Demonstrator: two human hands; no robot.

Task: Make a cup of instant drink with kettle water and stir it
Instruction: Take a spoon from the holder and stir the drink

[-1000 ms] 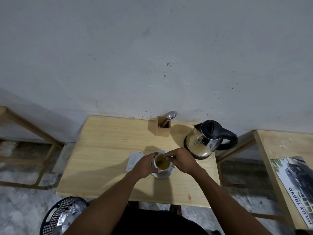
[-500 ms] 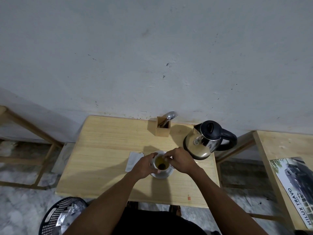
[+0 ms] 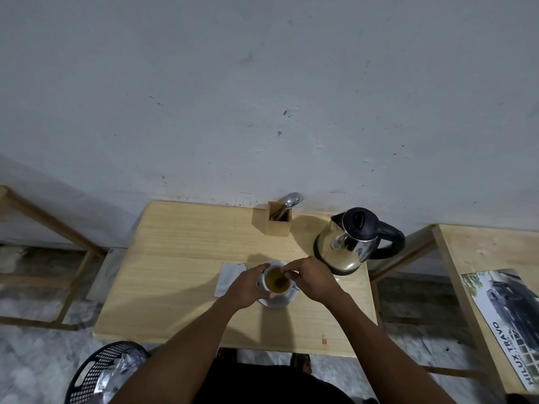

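Note:
A white cup point(image 3: 276, 282) of yellowish-brown drink stands on a white saucer point(image 3: 277, 302) near the front middle of the wooden table point(image 3: 180, 258). My left hand point(image 3: 248, 285) is wrapped around the cup's left side. My right hand point(image 3: 310, 277) hovers at the cup's right rim, fingers pinched on a spoon point(image 3: 282, 280) whose dark bowl sits in the liquid. The steel kettle point(image 3: 348, 244) with black lid and handle stands just behind my right hand.
A wooden holder point(image 3: 278, 220) with spoons and a fork stands at the table's back edge by the wall. A white sachet point(image 3: 229, 278) lies left of the cup. A black mesh basket point(image 3: 99, 374) sits on the floor front left. A second table with a brochure point(image 3: 510, 322) is at the right.
The spoon's bowl has shifted around inside the cup as my right hand's fingers moved slightly. My left hand and the cup have stayed in place.

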